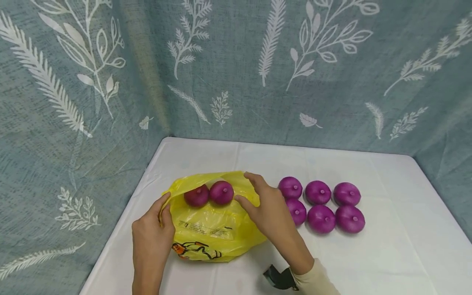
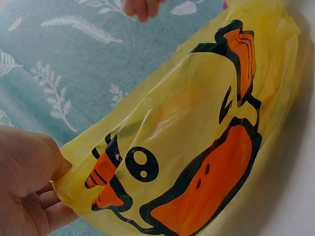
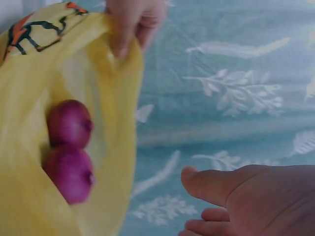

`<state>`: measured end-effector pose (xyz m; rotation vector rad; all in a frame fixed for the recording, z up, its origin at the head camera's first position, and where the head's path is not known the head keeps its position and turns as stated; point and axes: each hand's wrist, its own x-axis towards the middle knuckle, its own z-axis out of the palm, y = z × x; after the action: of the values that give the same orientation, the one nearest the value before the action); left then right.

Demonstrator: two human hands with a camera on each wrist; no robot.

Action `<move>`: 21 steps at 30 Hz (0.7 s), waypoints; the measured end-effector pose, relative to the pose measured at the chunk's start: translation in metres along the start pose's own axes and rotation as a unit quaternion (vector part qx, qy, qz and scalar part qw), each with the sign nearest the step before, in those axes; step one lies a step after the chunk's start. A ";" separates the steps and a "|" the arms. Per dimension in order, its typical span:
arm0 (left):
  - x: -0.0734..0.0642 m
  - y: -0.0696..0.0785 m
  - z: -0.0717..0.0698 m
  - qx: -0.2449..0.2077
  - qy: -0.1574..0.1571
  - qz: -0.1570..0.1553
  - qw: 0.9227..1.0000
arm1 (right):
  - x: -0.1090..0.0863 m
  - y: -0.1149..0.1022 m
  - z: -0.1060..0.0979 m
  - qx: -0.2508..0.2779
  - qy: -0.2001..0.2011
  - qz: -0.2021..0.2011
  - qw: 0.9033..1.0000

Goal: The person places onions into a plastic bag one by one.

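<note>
A yellow plastic bag [image 1: 206, 229] with an orange and black cartoon print [image 2: 206, 182] lies mouth-up on the table. My left hand [image 1: 151, 233] pinches the left edge of its opening between thumb and fingers. Two purple onions, a left one [image 1: 196, 196] and a right one [image 1: 221, 192], sit side by side inside the bag. My right hand [image 1: 273, 209] is over the right side of the opening, thumb and fingers spread with nothing between them. In the right wrist view, the right hand [image 3: 246, 201] appears apart from the bag.
Several more purple onions [image 1: 321, 219] stand in two rows on the white table [image 1: 398, 229], right of the bag. A black strap-like object [image 1: 279, 278] is at the right wrist. Patterned green-blue cloth [image 1: 250, 94] hangs behind and along the table's sides.
</note>
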<state>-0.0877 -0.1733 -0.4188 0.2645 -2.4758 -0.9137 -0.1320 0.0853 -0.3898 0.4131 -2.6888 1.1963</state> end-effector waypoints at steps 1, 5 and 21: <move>0.000 0.000 0.000 0.001 0.001 0.001 1.000 | -0.002 0.000 -0.005 0.005 0.005 0.002 1.000; 0.000 0.000 0.000 0.002 0.002 0.002 1.000 | -0.009 0.003 -0.025 -0.001 0.034 0.008 0.999; -0.001 0.000 0.000 0.009 0.001 -0.001 1.000 | -0.063 0.056 -0.098 -0.048 0.165 0.104 0.980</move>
<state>-0.0864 -0.1730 -0.4195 0.2746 -2.4825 -0.8930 -0.0856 0.2053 -0.3805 -0.0799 -2.5277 1.0679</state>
